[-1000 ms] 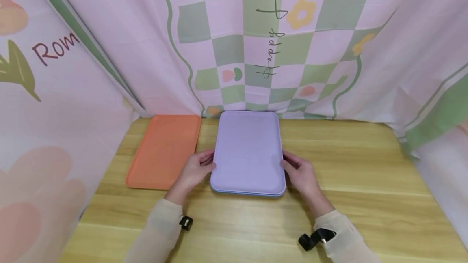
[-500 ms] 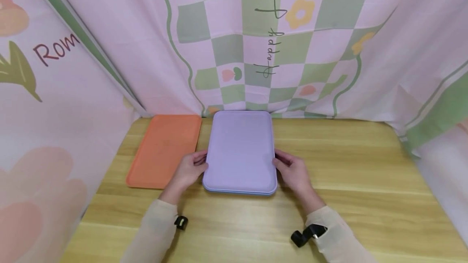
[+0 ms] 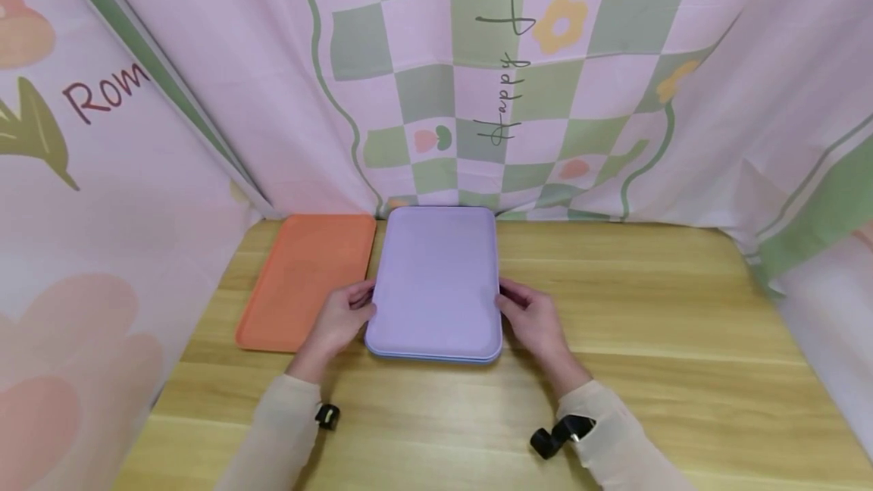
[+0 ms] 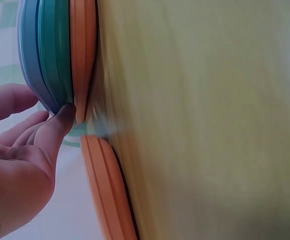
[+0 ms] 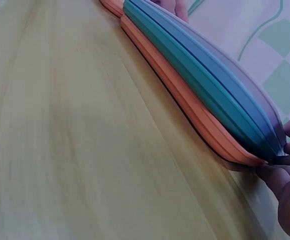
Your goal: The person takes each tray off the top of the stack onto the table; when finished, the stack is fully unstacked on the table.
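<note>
A lavender tray (image 3: 436, 279) tops a stack of trays in the head view. Beneath it, the left wrist view shows a blue tray (image 4: 31, 45), a teal tray (image 4: 55, 50) and an orange tray (image 4: 82, 50) at the bottom. My left hand (image 3: 341, 318) holds the stack's left side, thumb and fingers at the rims. On the opposite side, my right hand (image 3: 536, 320) grips the edge; its fingertips touch the lower rims in the right wrist view. Another orange tray (image 3: 310, 279) lies flat just left of the stack, a narrow gap between them.
Wood-grain table (image 3: 655, 339) extends to the right and in front of the stack. A patterned curtain (image 3: 559, 97) hangs at the table's back edge, close behind both the stack and the separate orange tray. More printed cloth (image 3: 102, 248) borders the left side.
Both hands have moved the stack of trays leftward across the table, closer to the separate orange tray. That orange tray has stayed in place.
</note>
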